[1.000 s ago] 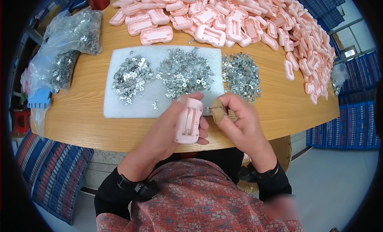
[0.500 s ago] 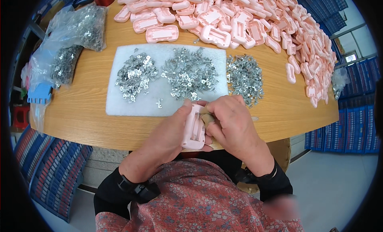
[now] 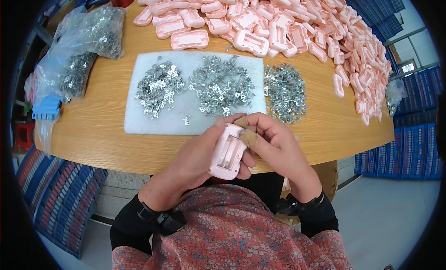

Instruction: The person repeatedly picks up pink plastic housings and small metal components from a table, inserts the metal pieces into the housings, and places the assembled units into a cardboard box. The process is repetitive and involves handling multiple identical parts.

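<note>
My left hand (image 3: 197, 151) is closed around a pale pink plastic battery casing (image 3: 217, 169), thumb along its left side and fingertips showing past its right edge. The casing is tilted, its long open battery compartment facing up, with shiny metal at the compartment's ends. My right hand (image 3: 278, 147), with tan tape on thumb and forefinger, pinches at the casing's upper right corner. Whatever lies between those taped tips is hidden. Just beyond the hands, a white foam sheet (image 3: 153, 126) bears two heaps of small metal contact pieces (image 3: 160, 89), and a single piece (image 3: 186, 119) lies apart.
Another heap of metal pieces (image 3: 285, 93) sits on the wooden table (image 3: 93, 135), right of the foam. Pink casings (image 3: 278, 31) pile up along the back and right. Clear bags of metal parts (image 3: 100, 33) stand at the left. Blue racks (image 3: 65, 195) surround the table.
The casing has turned slightly and its lower end has shifted right. My right hand has rolled, its fingers opening out a little, while the taped tips stay at the casing's upper right.
</note>
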`<state>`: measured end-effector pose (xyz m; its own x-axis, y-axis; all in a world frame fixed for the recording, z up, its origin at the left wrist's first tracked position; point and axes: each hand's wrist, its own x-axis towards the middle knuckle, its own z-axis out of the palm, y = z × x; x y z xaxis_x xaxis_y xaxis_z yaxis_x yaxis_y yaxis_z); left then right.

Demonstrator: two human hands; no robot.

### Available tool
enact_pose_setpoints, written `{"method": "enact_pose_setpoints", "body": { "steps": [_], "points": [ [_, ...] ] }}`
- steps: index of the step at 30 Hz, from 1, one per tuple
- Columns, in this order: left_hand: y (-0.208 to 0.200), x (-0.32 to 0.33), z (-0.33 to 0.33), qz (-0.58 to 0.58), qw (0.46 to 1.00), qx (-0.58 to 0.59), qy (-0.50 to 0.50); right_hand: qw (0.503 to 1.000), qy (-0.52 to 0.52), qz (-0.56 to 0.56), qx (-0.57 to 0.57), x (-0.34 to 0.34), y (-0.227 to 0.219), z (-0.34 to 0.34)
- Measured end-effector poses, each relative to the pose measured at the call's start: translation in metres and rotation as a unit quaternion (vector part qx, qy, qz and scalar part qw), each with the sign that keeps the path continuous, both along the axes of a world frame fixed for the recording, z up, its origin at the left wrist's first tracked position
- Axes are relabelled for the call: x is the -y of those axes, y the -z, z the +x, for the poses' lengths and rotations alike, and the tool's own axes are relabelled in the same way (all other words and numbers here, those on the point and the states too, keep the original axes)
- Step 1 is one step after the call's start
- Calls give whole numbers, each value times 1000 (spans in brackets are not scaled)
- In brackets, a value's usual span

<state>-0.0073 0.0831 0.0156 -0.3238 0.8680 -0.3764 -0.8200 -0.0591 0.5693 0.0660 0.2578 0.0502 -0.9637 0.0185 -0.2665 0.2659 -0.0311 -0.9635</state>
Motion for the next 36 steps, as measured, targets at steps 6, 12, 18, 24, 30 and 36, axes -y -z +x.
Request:
{"method": "enact_pose_setpoints", "body": {
  "steps": [6,12,18,24,30,36],
  "points": [
    [0,14,1,-95,929,-355,-41,999,9,-7,33,-6,7,3],
    [-21,15,-3,-181,809,-558,20,999,22,16,39,1,12,7],
    [-3,18,-5,-107,915,-387,-40,995,69,-73,0,6,0,5],
    [8,28,-13,96,991,70,-58,996,47,11,-79,8,14,5],
    [0,26,-7,54,994,76,-56,991,30,66,-108,15,14,-5],
    [3,29,-8,90,989,109,-49,994,58,22,-95,17,11,-6]
  ]
}}
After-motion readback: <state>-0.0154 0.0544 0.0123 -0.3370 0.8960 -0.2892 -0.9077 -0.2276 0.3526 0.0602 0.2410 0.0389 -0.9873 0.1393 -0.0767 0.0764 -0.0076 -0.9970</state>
